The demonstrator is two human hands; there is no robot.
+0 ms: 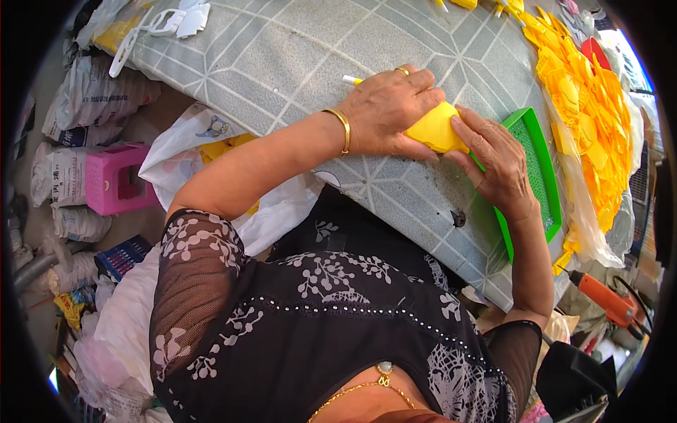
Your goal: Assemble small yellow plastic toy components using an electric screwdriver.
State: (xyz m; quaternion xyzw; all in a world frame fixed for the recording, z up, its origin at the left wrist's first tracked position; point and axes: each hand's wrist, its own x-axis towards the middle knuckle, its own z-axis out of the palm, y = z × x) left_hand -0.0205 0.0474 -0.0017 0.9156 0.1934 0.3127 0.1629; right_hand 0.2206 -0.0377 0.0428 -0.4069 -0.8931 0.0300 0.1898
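Over the grey table (247, 53), both hands grip a smooth yellow plastic piece (436, 131) with a rounded shape. My left hand (391, 109) wraps it from the left, thumb along its near side. From the right, the fingertips and thumb of my right hand (496, 151) press on its edge. A short white-tipped yellow end (350, 80) sticks out beyond the back of my left hand; whether it belongs to the held piece is hidden. Just beside my right hand lies a green tray (544, 176), partly covered by the wrist.
A large heap of yellow plastic pieces (589, 120) lies at the right. More yellow parts (511, 7) are at the far edge. An orange power tool (608, 299) sits low right. White plastic parts (166, 22) rest far left. A white bag (275, 218) and pink stool (120, 180) stand left.
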